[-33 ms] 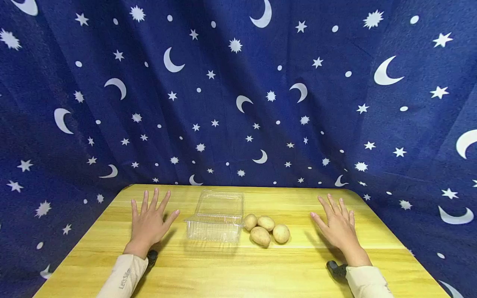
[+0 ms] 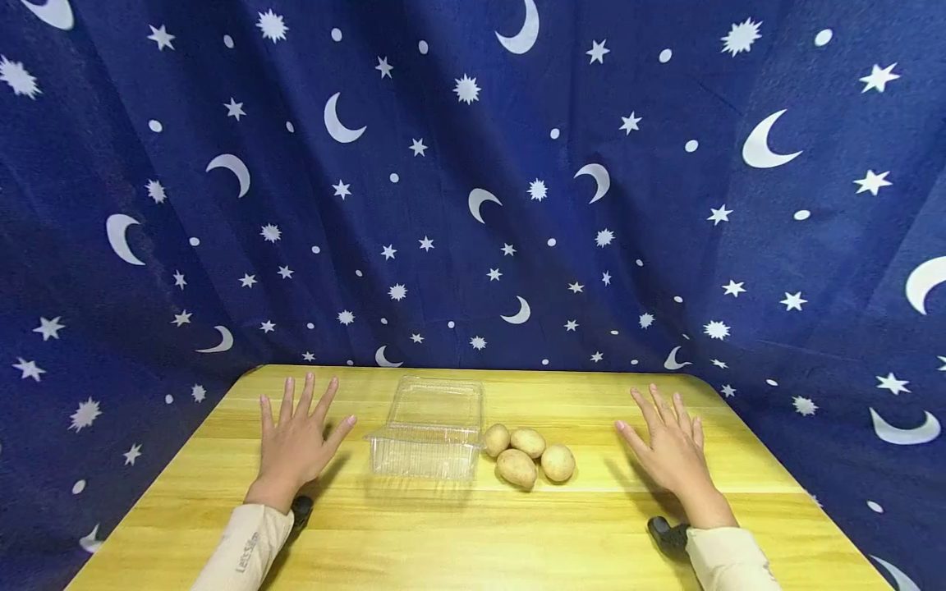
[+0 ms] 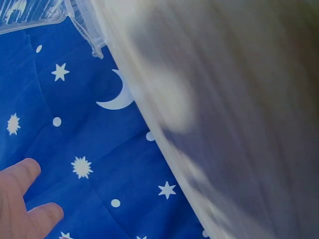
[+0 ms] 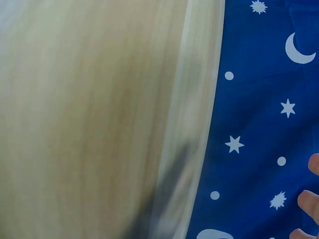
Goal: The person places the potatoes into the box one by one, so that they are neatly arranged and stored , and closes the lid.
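Note:
A clear plastic clamshell container (image 2: 424, 455) stands on the table with its lid (image 2: 438, 404) raised at the back. Just right of it several potatoes (image 2: 516, 469) lie close together. To the container's left, my left hand (image 2: 294, 447) has its fingers spread and holds nothing. My right hand (image 2: 671, 451), fingers likewise spread, is off to the right of the potatoes and touches none of them. In the left wrist view, part of the clear container (image 3: 35, 12) shows at the top left, with fingers (image 3: 45, 219) at the lower left. Fingertips (image 4: 309, 204) edge into the right wrist view.
Both hands are over a light wooden table (image 2: 473, 542) with rounded far corners. Behind and beside it hangs a dark blue curtain (image 2: 443, 213) printed with white moons and stars. Each wrist carries a small black camera (image 2: 668, 533).

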`<action>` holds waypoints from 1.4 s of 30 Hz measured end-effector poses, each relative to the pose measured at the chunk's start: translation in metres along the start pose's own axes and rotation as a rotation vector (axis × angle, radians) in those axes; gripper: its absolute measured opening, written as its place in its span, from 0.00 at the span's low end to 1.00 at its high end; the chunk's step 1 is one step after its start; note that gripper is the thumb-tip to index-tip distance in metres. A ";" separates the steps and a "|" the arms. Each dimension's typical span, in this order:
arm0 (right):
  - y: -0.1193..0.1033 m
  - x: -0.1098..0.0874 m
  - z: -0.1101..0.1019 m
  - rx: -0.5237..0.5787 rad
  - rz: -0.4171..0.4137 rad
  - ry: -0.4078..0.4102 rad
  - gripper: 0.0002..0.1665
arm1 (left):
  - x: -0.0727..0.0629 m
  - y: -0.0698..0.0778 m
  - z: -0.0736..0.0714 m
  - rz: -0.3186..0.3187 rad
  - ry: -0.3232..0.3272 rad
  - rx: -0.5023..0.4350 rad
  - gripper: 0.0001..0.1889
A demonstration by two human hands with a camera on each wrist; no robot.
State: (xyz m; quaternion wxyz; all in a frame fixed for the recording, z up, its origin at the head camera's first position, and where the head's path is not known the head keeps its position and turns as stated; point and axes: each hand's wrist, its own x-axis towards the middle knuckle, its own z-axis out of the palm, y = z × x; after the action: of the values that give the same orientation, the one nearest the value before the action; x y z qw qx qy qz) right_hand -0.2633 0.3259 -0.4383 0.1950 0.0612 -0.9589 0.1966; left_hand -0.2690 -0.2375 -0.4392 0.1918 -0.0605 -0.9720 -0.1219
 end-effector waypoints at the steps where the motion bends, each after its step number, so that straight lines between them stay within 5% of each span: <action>1: 0.000 0.000 -0.001 0.001 0.003 -0.004 0.42 | 0.000 0.000 0.000 0.001 -0.001 -0.002 0.42; 10: 0.001 -0.002 -0.003 0.023 -0.001 -0.023 0.40 | 0.003 0.002 0.001 0.000 -0.024 -0.016 0.42; 19: 0.006 -0.002 0.003 0.254 -0.028 -0.106 0.40 | 0.006 0.013 0.005 -0.031 -0.101 -0.130 0.40; 25: -0.001 -0.002 0.008 0.463 0.014 -0.235 0.41 | 0.009 0.015 0.005 -0.065 -0.202 -0.298 0.39; 32: -0.011 0.001 0.011 0.561 -0.009 -0.296 0.37 | 0.012 0.013 0.001 -0.098 -0.328 -0.485 0.40; 42: -0.019 0.006 0.025 0.727 -0.110 -0.313 0.26 | 0.027 0.002 0.015 -0.011 -0.528 -0.928 0.37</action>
State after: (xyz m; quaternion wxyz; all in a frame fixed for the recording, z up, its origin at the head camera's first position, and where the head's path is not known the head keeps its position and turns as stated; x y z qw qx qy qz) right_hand -0.2737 0.2983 -0.4505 0.0226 0.2066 -0.8404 0.5006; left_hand -0.2994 -0.2298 -0.4421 -0.1067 -0.1625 -0.8313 -0.5208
